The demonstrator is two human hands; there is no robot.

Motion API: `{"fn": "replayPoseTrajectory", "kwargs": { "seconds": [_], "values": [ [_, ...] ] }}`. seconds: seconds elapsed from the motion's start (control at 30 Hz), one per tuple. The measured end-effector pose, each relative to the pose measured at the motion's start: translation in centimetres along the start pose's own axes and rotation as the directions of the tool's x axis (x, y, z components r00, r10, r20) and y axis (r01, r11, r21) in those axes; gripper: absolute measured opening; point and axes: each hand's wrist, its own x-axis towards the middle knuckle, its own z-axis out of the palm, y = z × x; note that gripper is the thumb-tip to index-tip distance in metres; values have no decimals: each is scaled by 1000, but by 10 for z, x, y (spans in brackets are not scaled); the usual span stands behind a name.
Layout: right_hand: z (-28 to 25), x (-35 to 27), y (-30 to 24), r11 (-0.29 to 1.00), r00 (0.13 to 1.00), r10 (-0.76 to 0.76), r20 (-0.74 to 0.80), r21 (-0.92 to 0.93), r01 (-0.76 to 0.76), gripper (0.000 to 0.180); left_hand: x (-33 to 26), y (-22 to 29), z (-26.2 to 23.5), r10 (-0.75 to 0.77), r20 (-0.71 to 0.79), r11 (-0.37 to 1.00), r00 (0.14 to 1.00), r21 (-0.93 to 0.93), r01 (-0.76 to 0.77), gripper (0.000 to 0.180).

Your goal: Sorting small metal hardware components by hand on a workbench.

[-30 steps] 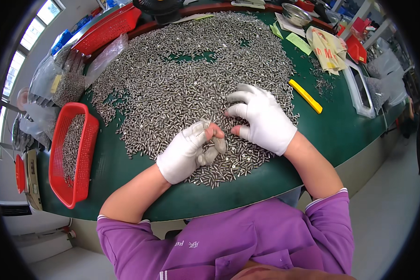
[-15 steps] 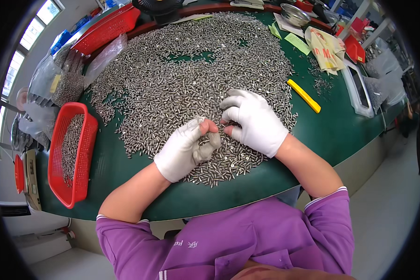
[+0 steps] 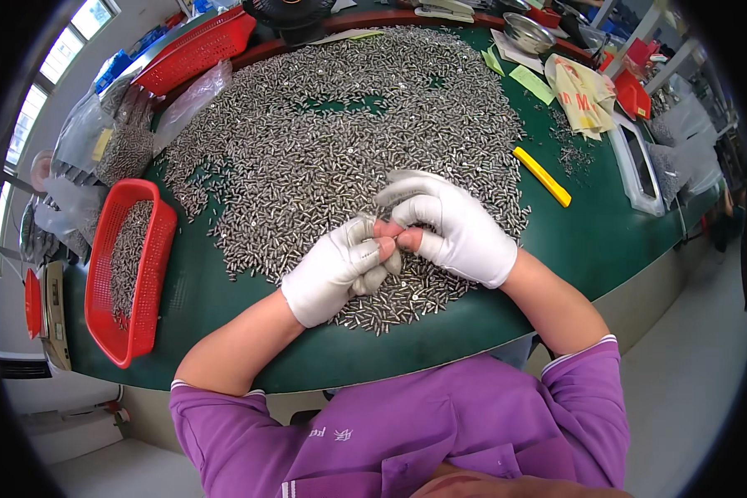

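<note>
Both hands wear white gloves with bare thumb and finger tips, and they meet over a wide spread of small silvery metal parts [image 3: 307,178], pin-like in shape. My left hand [image 3: 340,267] is closed, its thumb and forefinger pinched together. Against its fingertips, my right hand [image 3: 450,228] pinches with thumb and forefinger, while its other fingers curve outward and look slightly blurred. Whatever sits between the tips is too small and too covered to make out. Loose parts lie under and around both hands.
At left stands a red plastic basket [image 3: 164,274] part-filled with the same pieces. A yellow-handled tool [image 3: 543,177] lies right of the pile on the green tabletop [image 3: 573,249]. Farther right are a white-framed tray [image 3: 637,166] and a printed cloth bag [image 3: 579,95]. Another red basket [image 3: 195,54] is far left.
My right hand has moved down and left until its fingertips meet the left hand's. My left hand has shifted slightly right, and its fingers have closed into a pinch.
</note>
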Motion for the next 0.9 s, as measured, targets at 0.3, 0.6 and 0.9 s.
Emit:
{"fn": "replayPoseTrajectory", "kwargs": {
  "seconds": [0.3, 0.6, 0.9],
  "values": [
    [-14, -1, 0, 848, 993, 104, -61, -516, -120, 23, -1, 2, 2, -27, -70, 999, 997, -22, 26, 18],
    [-9, -1, 3, 822, 991, 128, 37, -563, -85, 17, -3, 5, -2, -42, 5, 999, 999, -18, 42, 29],
    [-6, 0, -1, 993, 997, -76, -23, -95, 73, 24, -3, 4, 4, -20, -3, 999, 1000, -33, 20, 28]
  ]
}}
